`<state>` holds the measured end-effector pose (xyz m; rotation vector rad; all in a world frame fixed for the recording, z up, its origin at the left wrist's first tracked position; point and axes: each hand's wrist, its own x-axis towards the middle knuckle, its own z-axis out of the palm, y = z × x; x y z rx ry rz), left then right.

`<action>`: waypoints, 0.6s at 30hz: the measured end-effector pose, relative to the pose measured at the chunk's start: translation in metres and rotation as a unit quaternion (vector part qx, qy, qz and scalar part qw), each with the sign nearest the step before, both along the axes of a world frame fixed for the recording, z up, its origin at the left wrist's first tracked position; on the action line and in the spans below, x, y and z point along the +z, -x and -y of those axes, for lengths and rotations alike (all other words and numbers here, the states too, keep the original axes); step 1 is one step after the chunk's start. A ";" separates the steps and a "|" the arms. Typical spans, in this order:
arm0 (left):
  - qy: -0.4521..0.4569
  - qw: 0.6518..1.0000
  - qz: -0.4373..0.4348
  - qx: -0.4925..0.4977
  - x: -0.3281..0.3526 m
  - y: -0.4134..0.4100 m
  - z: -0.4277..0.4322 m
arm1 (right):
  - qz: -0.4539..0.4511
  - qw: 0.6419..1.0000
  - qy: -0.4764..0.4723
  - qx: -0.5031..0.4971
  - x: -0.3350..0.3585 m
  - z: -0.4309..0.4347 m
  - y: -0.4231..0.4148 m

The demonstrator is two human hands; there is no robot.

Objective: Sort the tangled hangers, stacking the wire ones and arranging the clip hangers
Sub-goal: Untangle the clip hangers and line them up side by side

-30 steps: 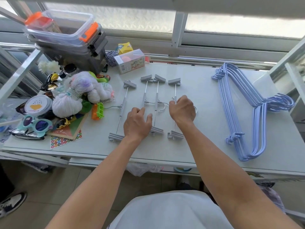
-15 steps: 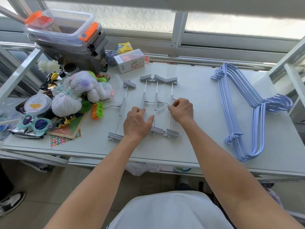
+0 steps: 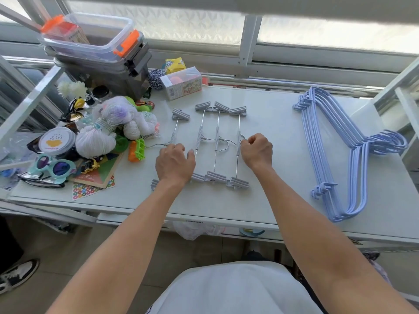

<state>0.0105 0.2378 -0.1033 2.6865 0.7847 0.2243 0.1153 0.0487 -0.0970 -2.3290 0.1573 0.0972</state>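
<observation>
Four grey clip hangers lie side by side on the white table (image 3: pixel 272 200), their bars running from far to near. My left hand (image 3: pixel 175 164) rests palm-down, fingers spread, over the near half of the leftmost clip hanger (image 3: pixel 175 130); its thumb reaches the second clip hanger (image 3: pixel 200 137). The third clip hanger (image 3: pixel 217 137) lies between my hands. My right hand (image 3: pixel 257 150) is curled, pinching the wire hook of the rightmost clip hanger (image 3: pixel 238 141). A stack of light-blue wire hangers (image 3: pixel 328 155) lies at the right, apart from both hands.
Yarn balls (image 3: pixel 106 132), a round tin (image 3: pixel 56 141), toy sunglasses (image 3: pixel 53 166), an orange-green clip (image 3: pixel 136 150) and stickers crowd the table's left. Plastic storage boxes (image 3: pixel 95 48) and a small carton (image 3: pixel 182 83) stand at the back by the window.
The rightmost clip hanger slid left, so its far clip now touches its neighbour's. My left hand shifted left onto the leftmost hanger. My right hand moved slightly right, to the hook.
</observation>
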 end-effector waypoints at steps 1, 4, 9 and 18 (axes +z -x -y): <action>-0.013 0.999 -0.028 -0.014 0.000 0.001 -0.003 | 0.008 1.000 0.001 -0.004 0.000 0.000 0.001; -0.029 0.995 -0.078 -0.045 0.000 0.001 -0.003 | 0.018 1.000 0.005 0.009 0.000 -0.005 0.005; -0.022 0.993 -0.105 -0.057 0.002 -0.002 0.001 | 0.002 1.000 0.014 0.026 -0.004 -0.003 0.008; 0.025 0.992 -0.118 -0.037 0.007 0.004 0.001 | 0.089 0.993 0.007 -0.072 -0.005 0.012 0.018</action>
